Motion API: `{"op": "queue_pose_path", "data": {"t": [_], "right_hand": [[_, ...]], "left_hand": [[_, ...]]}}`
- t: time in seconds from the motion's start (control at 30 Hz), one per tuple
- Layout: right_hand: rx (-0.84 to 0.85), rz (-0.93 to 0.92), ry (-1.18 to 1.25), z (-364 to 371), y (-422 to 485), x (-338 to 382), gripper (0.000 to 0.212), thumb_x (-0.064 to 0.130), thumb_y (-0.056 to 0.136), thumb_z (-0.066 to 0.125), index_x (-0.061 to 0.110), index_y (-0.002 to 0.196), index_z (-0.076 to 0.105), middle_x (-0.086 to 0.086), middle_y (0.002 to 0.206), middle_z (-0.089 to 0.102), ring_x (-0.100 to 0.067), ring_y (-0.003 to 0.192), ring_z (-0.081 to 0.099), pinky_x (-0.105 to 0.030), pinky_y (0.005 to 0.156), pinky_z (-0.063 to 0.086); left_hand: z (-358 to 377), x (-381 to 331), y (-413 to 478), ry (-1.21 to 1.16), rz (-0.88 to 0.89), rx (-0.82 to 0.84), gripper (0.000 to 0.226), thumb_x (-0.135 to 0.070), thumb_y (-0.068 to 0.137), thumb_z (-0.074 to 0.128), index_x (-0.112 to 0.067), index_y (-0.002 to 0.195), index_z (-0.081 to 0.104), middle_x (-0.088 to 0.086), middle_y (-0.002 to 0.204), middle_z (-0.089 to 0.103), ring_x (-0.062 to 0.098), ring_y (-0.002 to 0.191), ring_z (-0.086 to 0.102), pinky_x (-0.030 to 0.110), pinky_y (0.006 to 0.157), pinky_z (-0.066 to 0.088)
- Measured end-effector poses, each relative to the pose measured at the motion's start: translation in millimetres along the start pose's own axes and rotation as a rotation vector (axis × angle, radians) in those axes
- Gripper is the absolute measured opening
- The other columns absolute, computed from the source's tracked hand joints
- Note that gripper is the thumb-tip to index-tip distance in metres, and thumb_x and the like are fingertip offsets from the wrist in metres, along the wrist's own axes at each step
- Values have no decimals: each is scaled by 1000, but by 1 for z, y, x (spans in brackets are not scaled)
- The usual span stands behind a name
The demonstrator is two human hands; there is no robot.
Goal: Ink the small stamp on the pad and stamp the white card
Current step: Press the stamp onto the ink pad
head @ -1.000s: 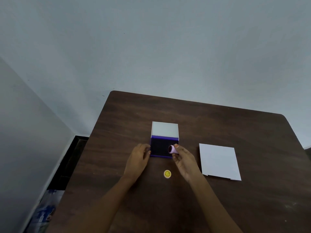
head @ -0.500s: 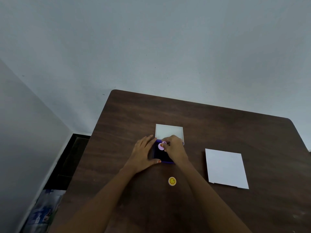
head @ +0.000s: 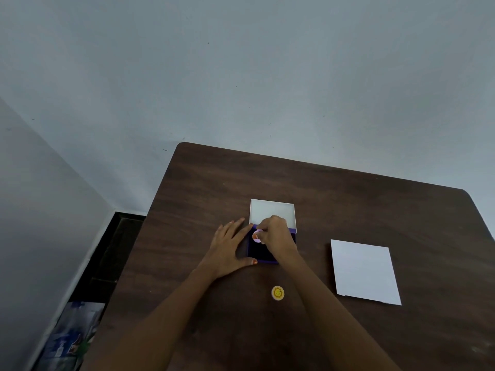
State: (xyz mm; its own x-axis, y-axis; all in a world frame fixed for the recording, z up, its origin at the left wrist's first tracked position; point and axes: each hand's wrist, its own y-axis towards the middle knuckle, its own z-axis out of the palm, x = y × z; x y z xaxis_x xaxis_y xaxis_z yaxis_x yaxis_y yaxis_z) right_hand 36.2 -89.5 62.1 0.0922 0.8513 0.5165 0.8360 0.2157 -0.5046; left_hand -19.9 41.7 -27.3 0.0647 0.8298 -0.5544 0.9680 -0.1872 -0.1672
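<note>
The stamp [head: 258, 235], small and pink, is pinched between the fingertips of the right hand [head: 277, 235] and is held down over the dark surface of the pad [head: 261, 251]; whether its face is pressed into the ink cannot be told, since the fingers cover its lower part. The grip is narrow and closed around the stamp. Just behind the grip, the pad's white lid [head: 272, 211] is seen standing open, hinged at the pad's far edge.

To the left of the grip, the left hand [head: 229, 253] is laid flat on the table [head: 375, 204] with its fingers spread; its fingertips are set against the pad's left edge and its thumb is placed at the pad's near corner. Nothing is grasped by it.

Well to the right of the grip, the card [head: 364, 271] is seen lying flat on the table, apart from both hands, and no mark can be made out on it. Nearer the body than the grip, between the two forearms, a small round yellow cap [head: 277, 292] with a sun-like face is seen lying on the table, untouched.
</note>
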Motion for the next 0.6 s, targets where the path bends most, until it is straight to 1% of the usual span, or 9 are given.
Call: {"op": "queue_pose_path", "data": {"t": [0.07,0.13,0.17,0.2,0.27,0.4,0.47,0.53,0.6], "right_hand": [[-81,-20,140,1,-4,-5,19,5,87,52,-11,90,64,-30,100,66,-22,70,54,-17,54,40],[-118,-3,189,-1,-6,-5,20,3,87,50,-12,86,63,-33,97,66,-21,65,53,-15,50,43],[-97,3,196,-1,-5,-4,20,3,88,51,-12,87,64,-33,98,66,-24,67,56,-18,55,46],[-45,14,174,-3,-3,0,21,5,88,52,-12,90,64,-32,101,66,-29,73,60,-26,64,50],[-5,36,129,-7,-3,3,24,8,87,57,-12,93,66,-30,102,67,-34,88,63,-35,81,48],[-58,50,217,-12,-4,0,23,9,83,64,-12,93,67,-30,99,69,-37,93,64,-34,79,49],[-64,65,240,-12,-3,-1,23,9,82,65,-11,93,66,-29,100,69,-34,88,64,-34,79,49],[-74,61,239,-10,-3,0,22,9,82,65,-11,91,66,-29,98,69,-32,83,63,-36,80,50],[-88,46,239,-7,-2,-2,22,10,82,64,-11,91,65,-30,97,69,-36,88,64,-40,85,50]], "left_hand": [[0,0,1,0,-1,-1,89,-59,73,59,-33,141,9,2,155,10,23,142,5,42,113,0],[1,1,1,3,1,-9,89,-60,72,59,-32,141,10,3,155,13,24,142,7,43,114,2],[1,1,1,4,2,-12,89,-60,72,59,-32,141,10,3,155,13,24,142,7,43,114,2],[2,2,1,5,3,-14,89,-61,72,59,-33,141,10,3,155,13,24,142,7,43,114,2],[2,3,0,7,4,-20,89,-61,72,58,-34,141,10,2,155,13,24,142,7,42,114,2],[3,4,0,15,11,-25,89,-63,72,57,-33,141,11,2,155,14,23,142,8,41,113,0],[3,4,0,14,22,-38,89,-63,72,56,-32,141,11,2,155,15,22,142,8,38,112,-2],[4,5,0,21,38,-60,88,-63,72,56,-32,141,11,1,154,16,21,142,9,36,111,-4],[5,5,0,19,47,-66,88,-63,72,56,-31,141,11,0,154,17,18,142,8,35,111,-6]]}}
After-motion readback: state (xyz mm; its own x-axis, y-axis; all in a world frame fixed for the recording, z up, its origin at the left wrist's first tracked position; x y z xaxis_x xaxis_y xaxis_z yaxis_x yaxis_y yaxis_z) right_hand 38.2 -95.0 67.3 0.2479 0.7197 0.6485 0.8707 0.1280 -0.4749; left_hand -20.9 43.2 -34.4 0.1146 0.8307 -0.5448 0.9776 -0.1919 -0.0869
